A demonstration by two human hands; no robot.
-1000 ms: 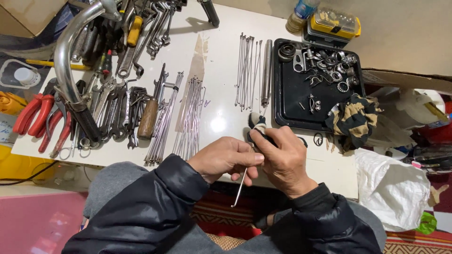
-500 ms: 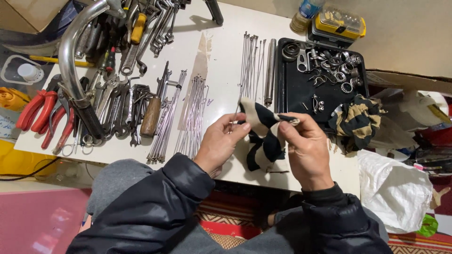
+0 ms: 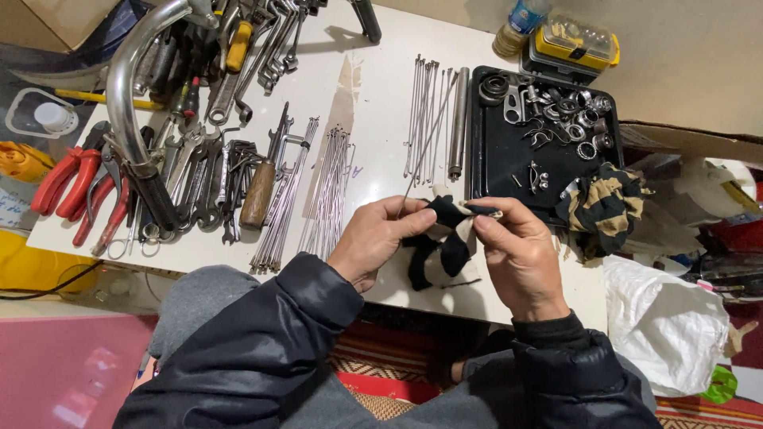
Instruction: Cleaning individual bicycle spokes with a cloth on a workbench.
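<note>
left hand [image 3: 373, 238] pinching a thin spoke [image 3: 425, 155], right hand [image 3: 517, 250] gripping a striped rag [image 3: 441, 246] wrapped round it, just above tabletop [image 3: 381, 95] edge. probably light, springy, slippery steel; best pinched near the end through soft cloth. tray [image 3: 497, 171] just beyond right hand.

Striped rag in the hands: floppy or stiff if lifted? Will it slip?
The striped rag probably goes limp: its loose end droops below the left hand and right hand, folded on itself. Likely light, since pinched fingertips alone bunch it. Cloth should grip rather than slide, though the thin spoke it wraps may pull through easily.
</note>
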